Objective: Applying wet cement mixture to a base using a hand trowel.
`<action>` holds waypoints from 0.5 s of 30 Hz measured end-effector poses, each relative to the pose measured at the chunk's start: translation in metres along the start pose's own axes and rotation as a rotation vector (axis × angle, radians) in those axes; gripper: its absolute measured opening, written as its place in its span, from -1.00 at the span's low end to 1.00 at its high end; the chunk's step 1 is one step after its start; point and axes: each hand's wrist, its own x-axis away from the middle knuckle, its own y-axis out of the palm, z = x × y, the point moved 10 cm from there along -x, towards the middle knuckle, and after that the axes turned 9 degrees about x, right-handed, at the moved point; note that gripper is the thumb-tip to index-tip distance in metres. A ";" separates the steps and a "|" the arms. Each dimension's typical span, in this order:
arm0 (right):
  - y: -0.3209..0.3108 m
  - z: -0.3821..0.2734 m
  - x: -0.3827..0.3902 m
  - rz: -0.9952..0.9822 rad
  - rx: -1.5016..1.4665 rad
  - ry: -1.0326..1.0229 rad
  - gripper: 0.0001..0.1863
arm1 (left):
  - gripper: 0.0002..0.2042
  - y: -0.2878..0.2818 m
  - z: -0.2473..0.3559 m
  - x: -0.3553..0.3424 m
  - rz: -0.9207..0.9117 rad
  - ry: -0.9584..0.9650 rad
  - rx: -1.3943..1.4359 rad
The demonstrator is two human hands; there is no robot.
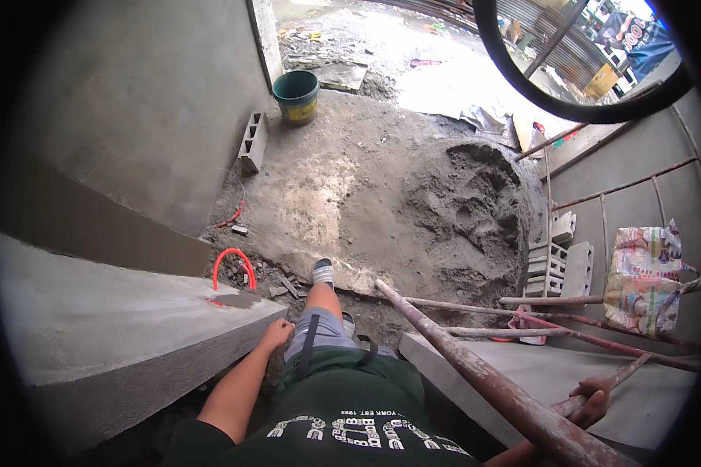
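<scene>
At the right, my right hand (593, 398) is wrapped around a rusty scaffold pipe (629, 371). A thicker, paint-flecked scaffold pipe (475, 366) slants between that hand and my body, hiding part of the forearm. My left hand (276, 333) hangs beside my shorts, close to the corner of a grey concrete ledge (171, 342). Its fingers are loosely curled together and nothing shows in them. One of my feet, in a striped slipper (323, 272), is planted forward on the edge of the dirty floor.
Ahead right lies a heap of grey mortar mix (475, 202). A green bucket (296, 97) and a hollow block (253, 142) stand by the left wall. An orange flexible conduit (234, 253) loops up beside the ledge. More hollow blocks (547, 268) and a printed sack (642, 280) are among the scaffold pipes.
</scene>
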 end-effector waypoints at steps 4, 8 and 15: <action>-0.001 0.004 -0.003 -0.039 -0.013 0.018 -0.39 | -0.63 0.001 0.021 -0.008 -0.016 0.033 -0.066; -0.003 0.016 -0.001 -0.042 -0.029 0.046 -0.40 | -0.66 0.014 0.020 -0.021 -0.100 -0.098 0.239; 0.000 0.015 -0.003 -0.132 -0.014 0.012 -0.42 | -0.72 0.019 0.089 -0.023 -0.128 0.047 0.110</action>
